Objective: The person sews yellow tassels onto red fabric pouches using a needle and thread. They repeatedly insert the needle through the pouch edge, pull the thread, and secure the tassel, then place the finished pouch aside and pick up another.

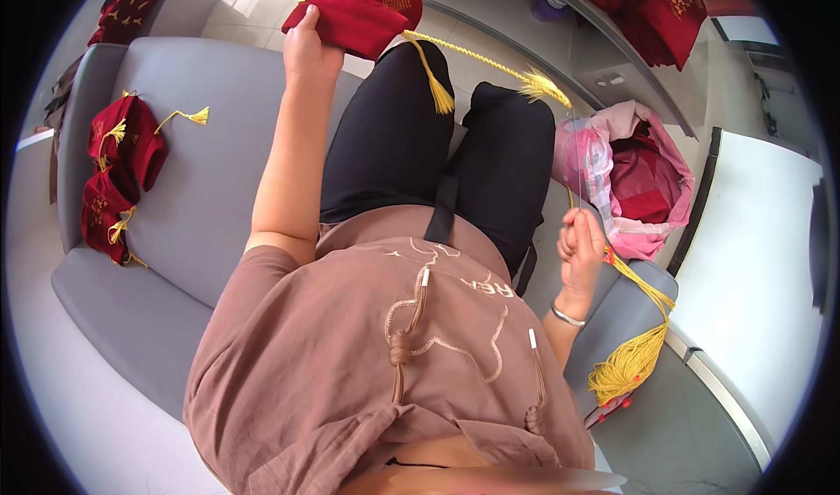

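My left hand grips a dark red velvet pouch with gold printing above my knees. From the pouch's edge hangs a short yellow tassel. A twisted yellow cord stretches from the same edge to a second tassel on the right. A thin wire or needle runs from that tassel down to my right hand, whose thumb and fingers pinch its lower end. Beside this hand, a bundle of yellow cords with red ties is draped over the sofa's armrest.
Several red pouches with yellow tassels lie on the grey sofa at left. A pink plastic bag holding red cloth stands at right, near a white surface. More red pouches rest on the table ahead.
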Available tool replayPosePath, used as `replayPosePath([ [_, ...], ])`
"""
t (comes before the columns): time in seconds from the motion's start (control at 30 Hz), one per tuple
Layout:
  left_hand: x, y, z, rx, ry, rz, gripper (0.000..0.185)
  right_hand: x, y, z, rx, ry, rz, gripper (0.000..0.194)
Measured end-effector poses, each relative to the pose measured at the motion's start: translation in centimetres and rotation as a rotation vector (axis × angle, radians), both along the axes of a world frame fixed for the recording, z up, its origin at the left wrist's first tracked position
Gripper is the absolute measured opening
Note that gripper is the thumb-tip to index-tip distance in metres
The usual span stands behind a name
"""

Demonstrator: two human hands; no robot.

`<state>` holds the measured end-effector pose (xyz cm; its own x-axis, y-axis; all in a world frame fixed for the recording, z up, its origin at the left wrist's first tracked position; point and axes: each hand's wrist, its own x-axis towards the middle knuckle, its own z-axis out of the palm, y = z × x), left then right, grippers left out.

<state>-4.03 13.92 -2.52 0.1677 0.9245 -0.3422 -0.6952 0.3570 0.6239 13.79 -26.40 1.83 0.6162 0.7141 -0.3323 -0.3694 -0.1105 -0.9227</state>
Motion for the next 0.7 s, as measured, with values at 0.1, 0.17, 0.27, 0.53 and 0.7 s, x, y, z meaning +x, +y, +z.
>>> replayPosePath([
  [0.1, -0.1, -0.9, -0.4, -0.02, 0.017, -0.016, 0.026, 0.1, -0.1, -0.1, 0.106, 0.051, 0.005, 0.026],
  [0.17, 0.4, -1.9, -0.9, 0.005, 0.004, -0.046, 0.026, -0.2, 1.1, -0.5, 0.136, 0.08, -0.029, 0.025],
  [0.27, 0.6, -3.7, -1.7, 0.078, 0.047, -0.121, 0.03, -0.7, 3.0, -0.6, 0.189, 0.137, -0.025, 0.025],
  [0.53, 0.1, -6.7, -4.3, 0.794, 0.825, -0.603, 0.05, -2.2, 5.9, -0.2, 0.269, 0.233, 0.082, 0.026],
  [0.7, 0.1, -6.6, -5.8, 1.35, 1.223, -0.369, 0.038, -2.2, 7.5, 0.4, 0.28, 0.275, 0.025, 0.025],
])
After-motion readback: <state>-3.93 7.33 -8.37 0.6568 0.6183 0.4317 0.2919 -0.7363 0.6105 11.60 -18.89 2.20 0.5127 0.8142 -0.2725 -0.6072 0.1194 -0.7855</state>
